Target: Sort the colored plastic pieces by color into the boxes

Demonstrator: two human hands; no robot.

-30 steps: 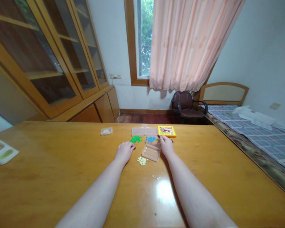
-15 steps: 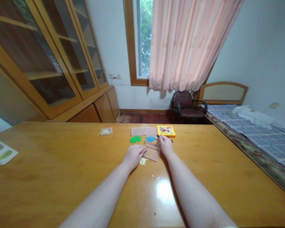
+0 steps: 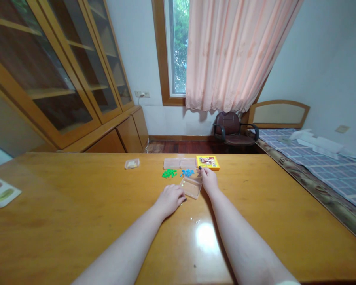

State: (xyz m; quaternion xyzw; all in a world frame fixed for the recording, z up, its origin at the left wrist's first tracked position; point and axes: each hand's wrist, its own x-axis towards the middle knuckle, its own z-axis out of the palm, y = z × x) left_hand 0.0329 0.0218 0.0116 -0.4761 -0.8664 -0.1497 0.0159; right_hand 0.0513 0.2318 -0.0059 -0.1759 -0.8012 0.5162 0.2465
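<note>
My left hand (image 3: 170, 200) rests on the table with curled fingers, over a pale yellow pile that it now mostly covers. What lies under its fingertips is hidden. Right beside it, a shallow clear plastic box (image 3: 191, 188) sits at an angle with a few tiny pale pieces in it. My right hand (image 3: 209, 180) is closed at the right side of this box, one dark-nailed fingertip pointing left; the grip is partly hidden. Beyond the box lie a pile of green pieces (image 3: 169, 173) and a pile of blue pieces (image 3: 187, 173).
A clear two-part tray (image 3: 172, 163) stands behind the piles, beside a yellow box (image 3: 208, 162). Farther left is a small clear container (image 3: 132, 164) with pale contents. A white object (image 3: 2, 192) stands at the table's left edge. Small bits (image 3: 195, 220) lie nearer me.
My left hand has moved from the box's left edge down over the pale yellow pile, hiding it. The clear box and my right hand have shifted slightly right and away together.
</note>
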